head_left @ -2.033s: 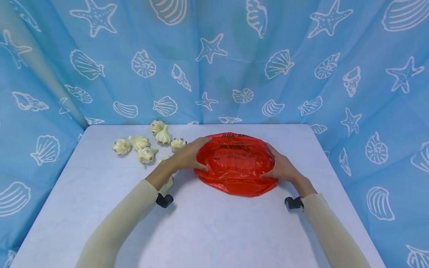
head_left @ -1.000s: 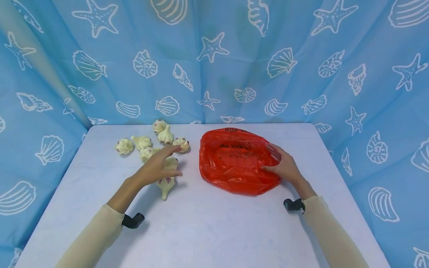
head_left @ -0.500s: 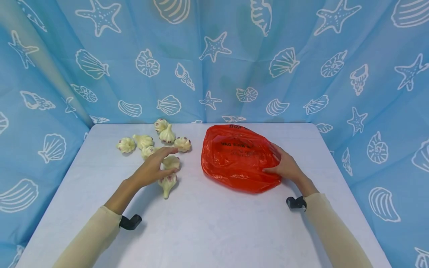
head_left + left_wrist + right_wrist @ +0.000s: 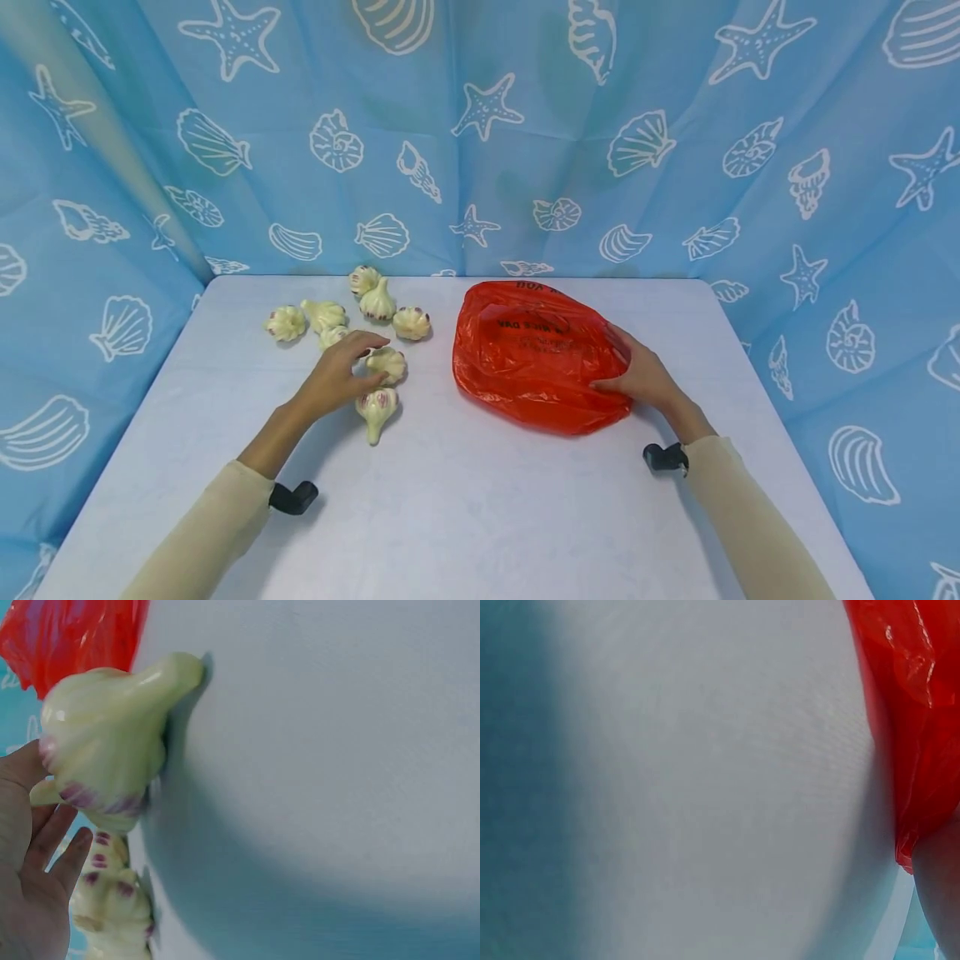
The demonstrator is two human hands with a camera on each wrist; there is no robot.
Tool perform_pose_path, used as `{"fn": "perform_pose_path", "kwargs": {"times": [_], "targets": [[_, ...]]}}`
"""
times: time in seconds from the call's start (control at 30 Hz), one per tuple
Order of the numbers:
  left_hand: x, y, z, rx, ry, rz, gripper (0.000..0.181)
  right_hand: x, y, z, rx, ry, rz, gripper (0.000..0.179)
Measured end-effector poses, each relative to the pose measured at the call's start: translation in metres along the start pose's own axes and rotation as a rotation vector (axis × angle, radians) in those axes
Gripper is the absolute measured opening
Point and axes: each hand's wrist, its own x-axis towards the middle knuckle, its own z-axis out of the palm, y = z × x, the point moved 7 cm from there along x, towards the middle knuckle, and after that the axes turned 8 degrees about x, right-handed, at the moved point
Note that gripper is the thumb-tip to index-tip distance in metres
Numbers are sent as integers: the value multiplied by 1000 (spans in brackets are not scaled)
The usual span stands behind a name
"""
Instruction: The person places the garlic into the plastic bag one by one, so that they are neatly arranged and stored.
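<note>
A red plastic bag (image 4: pixel 540 358) with black lettering sits spread on the table, and my right hand (image 4: pixel 647 379) holds its right side between thumb and fingers. In the right wrist view the red film (image 4: pixel 930 712) hangs at the right edge, with little of that hand showing. My left hand (image 4: pixel 337 375) is around the left side of a pale garlic bulb (image 4: pixel 388 365), fingers and thumb spread apart. Another garlic bulb (image 4: pixel 377 408) lies just in front, its stem toward me; the left wrist view shows this bulb (image 4: pixel 105 742) up close, partly covering the fingers (image 4: pixel 71 862).
More garlic bulbs lie at the back left: one at the far left (image 4: pixel 286 323), one beside it (image 4: pixel 324 315), others near the back edge (image 4: pixel 377 300). The table (image 4: pixel 480 517) has a white cover. A blue shell-patterned curtain (image 4: pixel 480 167) surrounds it.
My left hand has let go of the bag's left side and moved left to the garlic, then drawn slightly closer around one bulb. My right hand has stayed on the bag.
</note>
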Motion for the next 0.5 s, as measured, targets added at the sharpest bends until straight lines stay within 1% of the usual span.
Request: {"fn": "perform_pose_path", "kwargs": {"times": [0.13, 0.3, 0.4, 0.5], "targets": [[-2, -7, 1, -41, 25, 8, 46, -1, 0, 0, -1, 7, 9, 119], [-3, -18, 2, -82, 36, -16, 45, -3, -1, 0, -4, 12, 23, 119], [-3, -23, 5, -112, 22, -49, 47, -3, -1, 0, -14, 8, 26, 119], [-2, -26, 7, -111, -6, -79, 49, -3, -2, 1, -20, 6, 22, 119]]}}
